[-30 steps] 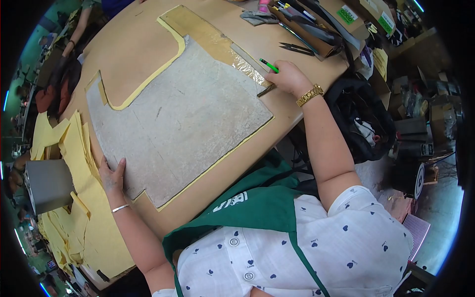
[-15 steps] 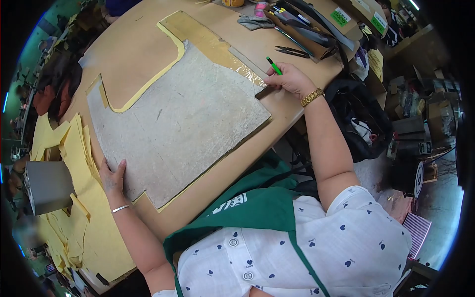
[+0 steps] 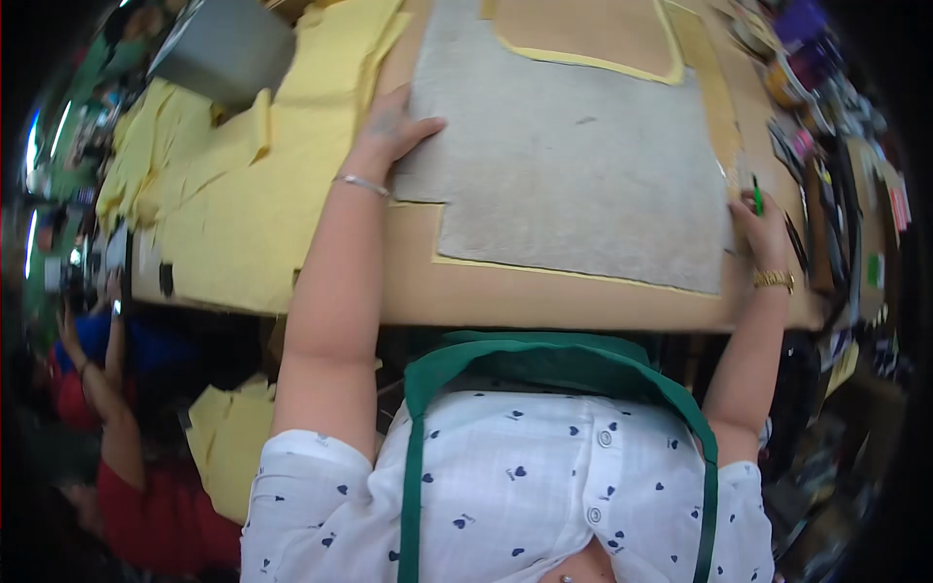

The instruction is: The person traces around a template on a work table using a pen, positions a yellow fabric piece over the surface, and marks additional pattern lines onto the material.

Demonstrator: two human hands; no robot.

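Note:
A large grey, scuffed flat template (image 3: 573, 165) with a deep cut-out lies on the table, and a thin yellow edge (image 3: 583, 276) shows beneath its near side and around the cut-out. My left hand (image 3: 391, 131) rests at its left edge, thumb stretched out over the surface and apart from the fingers. At the right edge, my right hand (image 3: 764, 225) pinches a slim green pen or pencil (image 3: 757, 197) standing nearly upright. Its lower tip is hidden by the fingers. A tan taped strip (image 3: 702, 73) runs along the template's right side.
Stacked yellow sheets (image 3: 233, 228) cover the table's left side, with a grey box (image 3: 225, 49) behind them. Tools and a long cardboard tray (image 3: 826, 219) sit at the right. A person in red (image 3: 160, 515) is at lower left. The brown table's (image 3: 564, 309) front edge is near my apron.
The whole view has turned, so the table's front edge now runs level. My left hand still lies at the template's left edge; my right hand still holds the green pen or pencil at the right edge.

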